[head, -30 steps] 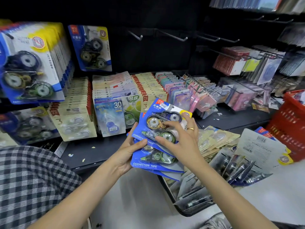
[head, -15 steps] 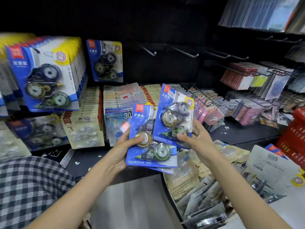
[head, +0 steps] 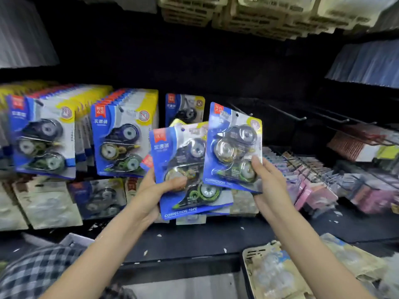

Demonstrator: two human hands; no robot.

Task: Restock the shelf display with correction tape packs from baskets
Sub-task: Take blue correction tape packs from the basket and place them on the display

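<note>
Head view: your right hand pinches a single correction tape pack by its lower right corner, thumb on the front over the bottom dispenser, fingers behind the card. You hold the pack upright, print facing you, lifted above and just right of the rest; judged as the one separated out for hanging. Its hang hole at the top sits clear of your fingers, which a low grip allows.

Your left hand grips a fanned stack of packs, thumb pressed across the front of the top card, fingers wrapped behind. How many packs the stack holds cannot be told; at least two edges show below the front one. The stack touches or slightly underlaps the left edge of the single pack.

Behind the hands, full rows of hung packs fill the left of the shelf display. A lone hung pack sits just above your stack. Empty hooks jut out to the right of it, near the raised pack; judged the likely target. Focus is soft, so hook tips are indistinct.

A basket with pale packets lies at lower right, below the black shelf ledge.
</note>
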